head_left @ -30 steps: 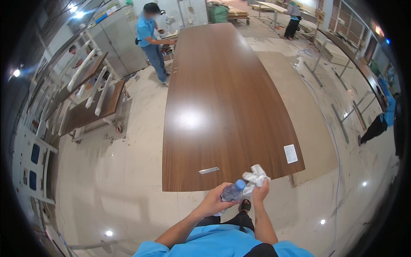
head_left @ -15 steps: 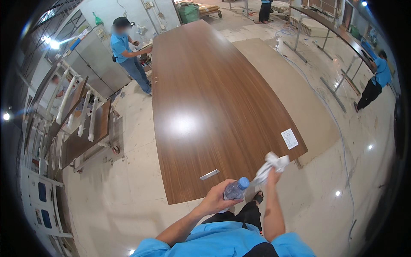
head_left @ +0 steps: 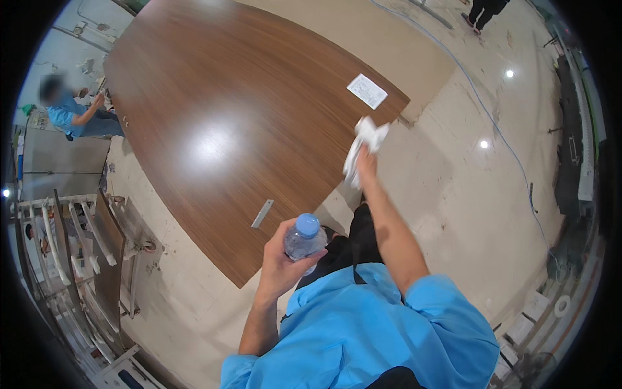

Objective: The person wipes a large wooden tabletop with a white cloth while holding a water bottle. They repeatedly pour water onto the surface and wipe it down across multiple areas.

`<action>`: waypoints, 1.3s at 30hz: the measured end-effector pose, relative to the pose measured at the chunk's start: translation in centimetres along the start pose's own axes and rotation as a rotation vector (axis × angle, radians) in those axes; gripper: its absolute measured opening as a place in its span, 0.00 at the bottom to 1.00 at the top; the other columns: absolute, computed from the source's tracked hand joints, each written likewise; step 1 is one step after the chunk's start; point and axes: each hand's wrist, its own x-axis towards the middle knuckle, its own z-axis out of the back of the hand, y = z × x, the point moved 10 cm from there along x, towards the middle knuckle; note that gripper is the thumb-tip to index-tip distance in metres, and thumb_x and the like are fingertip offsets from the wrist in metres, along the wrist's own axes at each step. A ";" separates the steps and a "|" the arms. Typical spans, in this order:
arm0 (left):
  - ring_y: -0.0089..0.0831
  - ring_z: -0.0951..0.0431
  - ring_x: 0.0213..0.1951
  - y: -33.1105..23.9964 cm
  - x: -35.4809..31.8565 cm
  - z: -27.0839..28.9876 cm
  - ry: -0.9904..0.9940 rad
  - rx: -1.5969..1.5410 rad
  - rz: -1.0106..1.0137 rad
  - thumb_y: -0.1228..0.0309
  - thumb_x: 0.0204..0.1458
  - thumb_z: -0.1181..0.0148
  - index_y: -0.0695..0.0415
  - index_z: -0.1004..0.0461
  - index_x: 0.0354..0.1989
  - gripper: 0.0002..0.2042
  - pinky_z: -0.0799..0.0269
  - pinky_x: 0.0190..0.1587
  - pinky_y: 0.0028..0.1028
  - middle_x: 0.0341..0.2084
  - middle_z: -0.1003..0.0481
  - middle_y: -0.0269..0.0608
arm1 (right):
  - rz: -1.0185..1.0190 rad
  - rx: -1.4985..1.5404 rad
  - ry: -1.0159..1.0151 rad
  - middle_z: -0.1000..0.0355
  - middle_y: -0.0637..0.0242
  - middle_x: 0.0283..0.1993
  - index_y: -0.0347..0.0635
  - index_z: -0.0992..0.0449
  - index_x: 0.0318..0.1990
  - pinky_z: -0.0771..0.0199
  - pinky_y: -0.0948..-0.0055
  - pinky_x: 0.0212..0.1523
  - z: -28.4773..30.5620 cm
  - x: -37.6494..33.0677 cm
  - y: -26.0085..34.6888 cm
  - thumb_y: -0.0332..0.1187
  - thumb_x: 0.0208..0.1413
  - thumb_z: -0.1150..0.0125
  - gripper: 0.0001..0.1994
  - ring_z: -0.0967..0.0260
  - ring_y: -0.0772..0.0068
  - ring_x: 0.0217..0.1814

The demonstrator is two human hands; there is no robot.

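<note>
My left hand (head_left: pixel 277 260) is wrapped round a clear plastic bottle (head_left: pixel 304 245) with a blue cap, held upright in front of my body. In my right hand (head_left: pixel 367 163) is a crumpled white cloth (head_left: pixel 364 144), hanging near the table-sized wood panel's right corner. The brown wood-grain panel (head_left: pixel 214 97) stretches away from me to the far left. On its near end lies a small pale metal strip (head_left: pixel 262 213). A white printed sheet (head_left: pixel 367 91) rests near the right edge, just beyond the cloth.
At the far left a co-worker in a blue shirt (head_left: pixel 71 113) stands by the panel's edge. A rack (head_left: pixel 84 240) holding brown boards is on the left. A blue hose (head_left: pixel 479 91) runs over the floor at right. Another person's legs (head_left: pixel 483 13) show at the top right.
My view has turned to the right, so the panel appears shifted to the upper left. The bottle and the cloth stay in my hands.
</note>
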 end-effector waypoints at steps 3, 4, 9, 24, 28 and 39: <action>0.28 0.20 0.49 0.0 -0.5 0.1 -0.022 0.021 0.014 0.76 0.46 0.22 0.60 0.29 0.56 0.28 0.26 0.56 0.30 0.46 0.20 0.39 | -0.154 0.197 -0.108 0.24 0.45 0.51 0.24 0.29 0.60 0.30 0.57 0.55 1.7 3.3 0.2 0.58 0.71 0.58 0.36 0.27 0.51 0.52; 0.28 0.20 0.49 0.0 -0.6 0.1 -0.026 0.023 0.015 0.76 0.46 0.22 0.60 0.29 0.56 0.28 0.26 0.56 0.30 0.46 0.20 0.39 | -0.321 0.204 -0.054 0.26 0.46 0.56 0.27 0.30 0.61 0.32 0.58 0.60 0.9 2.3 -0.8 0.55 0.72 0.58 0.33 0.30 0.51 0.57; 0.28 0.20 0.48 0.1 -0.1 -0.5 -0.028 0.015 0.049 0.76 0.45 0.22 0.60 0.29 0.55 0.28 0.26 0.55 0.30 0.45 0.20 0.39 | 0.006 0.144 0.000 0.46 0.43 0.76 0.35 0.39 0.71 0.48 0.57 0.76 -1.1 -3.4 2.5 0.40 0.69 0.50 0.28 0.48 0.49 0.79; 0.28 0.20 0.48 0.7 -2.6 1.2 -0.158 0.022 0.051 0.77 0.43 0.20 0.60 0.28 0.54 0.29 0.25 0.54 0.29 0.43 0.20 0.39 | -0.060 -0.070 -0.017 0.18 0.45 0.35 0.29 0.17 0.40 0.24 0.53 0.48 2.7 2.4 -0.8 0.43 0.59 0.36 0.19 0.19 0.45 0.43; 0.27 0.20 0.48 0.7 -2.3 1.1 -0.169 -0.032 0.059 0.77 0.42 0.20 0.61 0.29 0.54 0.29 0.25 0.54 0.29 0.44 0.21 0.38 | 0.000 0.040 0.027 0.19 0.41 0.36 0.25 0.19 0.41 0.25 0.56 0.44 2.3 1.5 0.0 0.43 0.58 0.35 0.22 0.19 0.50 0.42; 0.27 0.20 0.48 0.7 -1.4 0.9 -0.192 -0.074 0.044 0.77 0.43 0.20 0.61 0.29 0.55 0.30 0.25 0.54 0.28 0.44 0.21 0.38 | 0.052 0.090 0.051 0.25 0.51 0.20 0.24 0.23 0.23 0.27 0.55 0.33 3.0 1.2 0.0 0.46 0.59 0.39 0.27 0.25 0.62 0.26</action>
